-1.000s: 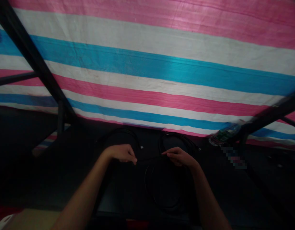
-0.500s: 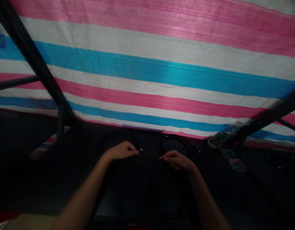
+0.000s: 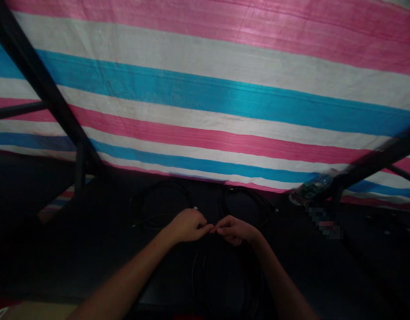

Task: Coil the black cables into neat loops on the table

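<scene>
My left hand (image 3: 188, 225) and my right hand (image 3: 234, 229) meet fingertip to fingertip over a dark table, both pinched shut on a thin black cable. The cable hangs from my fingers in a loose coil (image 3: 224, 280) below the hands. Two other coiled black cables lie on the table beyond: one at the back left (image 3: 161, 202) with a small white tip, one at the back right (image 3: 244, 202). The scene is dim, so the cable between my fingers barely shows.
A pink, white and blue striped tarp (image 3: 224, 98) hangs behind the table. Dark metal frame bars cross at left (image 3: 48, 93) and right (image 3: 374, 160). A plastic bottle (image 3: 308, 189) lies at the right back. A pale box corner (image 3: 31, 311) shows at bottom left.
My hands were apart with a stretch of cable taut between them; they have come together so the fingertips touch. The hanging coil shifted slightly left.
</scene>
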`<state>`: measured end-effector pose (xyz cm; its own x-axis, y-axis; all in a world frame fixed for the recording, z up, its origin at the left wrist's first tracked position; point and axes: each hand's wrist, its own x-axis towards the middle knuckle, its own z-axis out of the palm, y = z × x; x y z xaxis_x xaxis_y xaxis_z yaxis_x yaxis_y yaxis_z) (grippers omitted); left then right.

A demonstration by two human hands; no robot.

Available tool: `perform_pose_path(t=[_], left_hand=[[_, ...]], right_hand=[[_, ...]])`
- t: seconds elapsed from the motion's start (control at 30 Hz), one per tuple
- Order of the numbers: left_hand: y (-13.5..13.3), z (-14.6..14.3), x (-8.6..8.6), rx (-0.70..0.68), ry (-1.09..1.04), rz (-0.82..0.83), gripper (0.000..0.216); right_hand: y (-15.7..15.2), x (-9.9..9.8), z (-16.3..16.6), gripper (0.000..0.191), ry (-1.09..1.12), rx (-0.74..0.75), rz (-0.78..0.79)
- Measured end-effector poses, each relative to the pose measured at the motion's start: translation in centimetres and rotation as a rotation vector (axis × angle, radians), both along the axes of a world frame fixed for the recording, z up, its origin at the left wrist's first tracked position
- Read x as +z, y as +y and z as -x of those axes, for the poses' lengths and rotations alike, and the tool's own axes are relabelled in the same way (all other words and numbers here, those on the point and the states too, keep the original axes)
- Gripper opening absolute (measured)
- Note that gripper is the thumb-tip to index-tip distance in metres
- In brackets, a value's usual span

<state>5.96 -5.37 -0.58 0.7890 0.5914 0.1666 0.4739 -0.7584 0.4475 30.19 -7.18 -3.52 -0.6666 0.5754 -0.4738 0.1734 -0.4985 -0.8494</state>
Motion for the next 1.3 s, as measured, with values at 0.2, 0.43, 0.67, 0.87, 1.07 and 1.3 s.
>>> perform_pose_path(t=[0.2, 0.43, 0.67, 0.87, 1.07, 1.3], left_hand=[[-0.4, -0.6, -0.5, -0.008, 0.012, -0.035, 0.049], [-0.6, -0.6, -0.2, 0.018, -0.020, -0.048, 0.044], [1.9, 2.1, 0.3, 0.096, -0.126, 0.107, 0.052], [3.6, 5.5, 1.1, 0.257, -0.127, 0.387, 0.055], [3.9, 5.3, 0.9, 0.276, -0.003, 0.354, 0.055], [1.9, 1.9, 0.3, 0.188, 0.057, 0.143, 0.044]], right_hand=[[-0.1, -0.4, 1.5, 0.040, 0.012, -0.004, -0.040], [-0.2, -0.3, 2.3, 0.038, 0.093, 0.001, 0.018], [-0.4, 1.7, 1.3, 0.035, 0.117, 0.019, 0.071], [0.0, 1.5, -0.8, 0.043, 0.131, -0.040, -0.004], [0.3, 1.0, -1.2, 0.043, 0.074, -0.032, -0.128], [0.7, 0.6, -0.1, 0.047, -0.041, -0.128, -0.364]])
